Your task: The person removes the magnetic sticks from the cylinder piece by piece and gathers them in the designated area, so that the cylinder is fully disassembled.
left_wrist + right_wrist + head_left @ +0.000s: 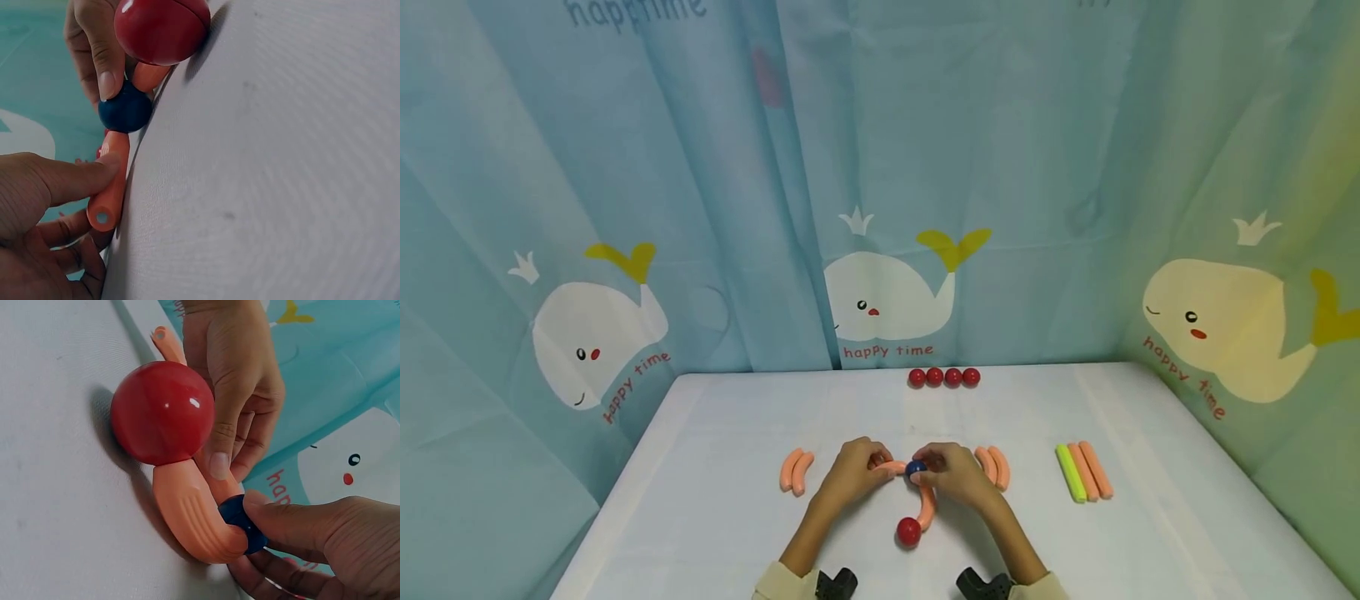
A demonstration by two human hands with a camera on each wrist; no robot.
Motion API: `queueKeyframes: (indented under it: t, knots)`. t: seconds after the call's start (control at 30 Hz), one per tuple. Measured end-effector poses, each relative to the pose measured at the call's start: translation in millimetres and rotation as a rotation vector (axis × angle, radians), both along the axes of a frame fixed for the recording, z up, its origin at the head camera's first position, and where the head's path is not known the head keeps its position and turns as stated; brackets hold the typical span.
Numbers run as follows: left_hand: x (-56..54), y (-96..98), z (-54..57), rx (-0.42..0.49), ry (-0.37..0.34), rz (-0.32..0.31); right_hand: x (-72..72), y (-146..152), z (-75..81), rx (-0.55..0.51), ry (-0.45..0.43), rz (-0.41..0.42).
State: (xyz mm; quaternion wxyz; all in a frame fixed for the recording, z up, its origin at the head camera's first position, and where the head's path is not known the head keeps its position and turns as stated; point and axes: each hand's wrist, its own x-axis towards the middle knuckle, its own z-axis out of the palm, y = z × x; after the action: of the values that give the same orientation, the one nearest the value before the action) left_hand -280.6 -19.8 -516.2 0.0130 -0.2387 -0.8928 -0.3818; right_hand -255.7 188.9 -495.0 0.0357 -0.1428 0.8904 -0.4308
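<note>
In the head view, my left hand (pixel 854 472) pinches a curved orange rod (pixel 894 468) between thumb and fingers. One end of this rod meets a dark blue ball (pixel 125 107); its free end shows a pale round spot in the left wrist view. My right hand (pixel 957 475) grips the blue ball from the other side. A second curved orange rod (pixel 197 515), ribbed on its side, bends from the blue ball toward me. At its near end sits a larger-looking glossy red ball (pixel 162 412), close to the table surface.
Two curved orange rods (pixel 787 469) lie left of my hands, two more (pixel 1002 468) to the right. Further right are a yellow-green straight stick (pixel 1071 473) and two orange straight sticks (pixel 1096 470). Several red balls (pixel 935 377) line the white table's (pixel 715 500) back edge, before a whale-print curtain (pixel 1037 308).
</note>
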Motion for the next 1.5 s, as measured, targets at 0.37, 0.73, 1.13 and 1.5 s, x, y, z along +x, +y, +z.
queueKeyframes:
  t: [0.37, 0.73, 1.13, 1.5]
  knots:
    - [-0.3, -1.0, 2.9, -0.027, -0.007, 0.005, 0.4, 1, 2.7, 0.008, -0.002, 0.017]
    - [3.1, -5.2, 5.2, 0.001, -0.068, 0.035, 1.7, 3, 2.7, -0.006, -0.037, 0.022]
    - [-2.3, -32.9, 31.8, 0.121, -0.062, 0.258, -1.3, 0, 4.6, 0.007, -0.061, -0.019]
    - [-5.8, -112.5, 37.7, 0.096, -0.24, 0.553, 1.2, -1, 5.6, 0.014, -0.064, -0.034]
